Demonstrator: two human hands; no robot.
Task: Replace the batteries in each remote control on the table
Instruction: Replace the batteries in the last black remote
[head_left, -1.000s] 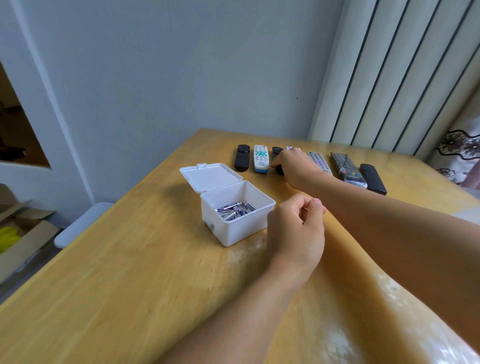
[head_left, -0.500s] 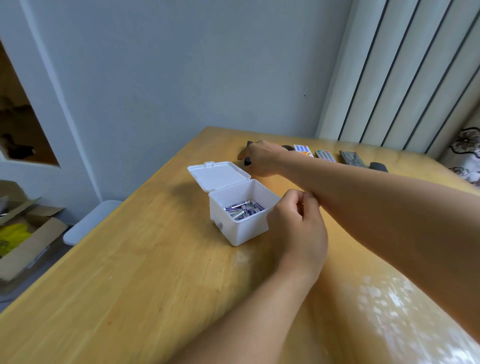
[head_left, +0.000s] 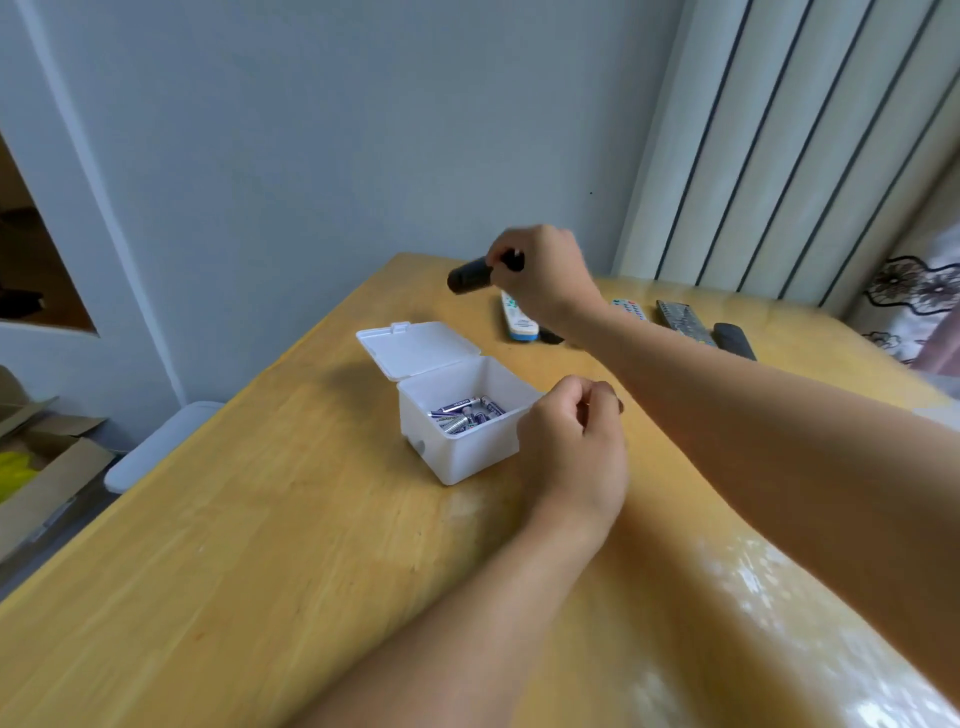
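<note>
Two hands of mine are over the big wooden table (head_left: 218, 597). Behind it is a grey wall (head_left: 337, 130), and to the right are white panels (head_left: 789, 145) with dark lines. On the floor to the left is a cardboard box (head_left: 47, 467). My right arm (head_left: 779, 431) reaches far across the table. My right hand (head_left: 543, 273) is up in the air above the far end, and its fingers are curled round a black remote (head_left: 470, 275), which sticks out to the left of my hand, clear of the table. My left hand (head_left: 576, 447) is just beside the right side of the white tub (head_left: 462, 452). Its fingers are curled in, and I cannot tell if it holds anything. The tub sits near the middle of the table with its lid (head_left: 418, 347) flipped open toward the back. Inside it lie batteries (head_left: 465, 413) in a small heap. Four more remotes lie in a row at the far end: a white one (head_left: 517, 319) with a blue end, a light one (head_left: 628, 307) partly hidden by my arm, a grey one (head_left: 683, 321) with many buttons, and a black one (head_left: 733, 340) at the far right.
</note>
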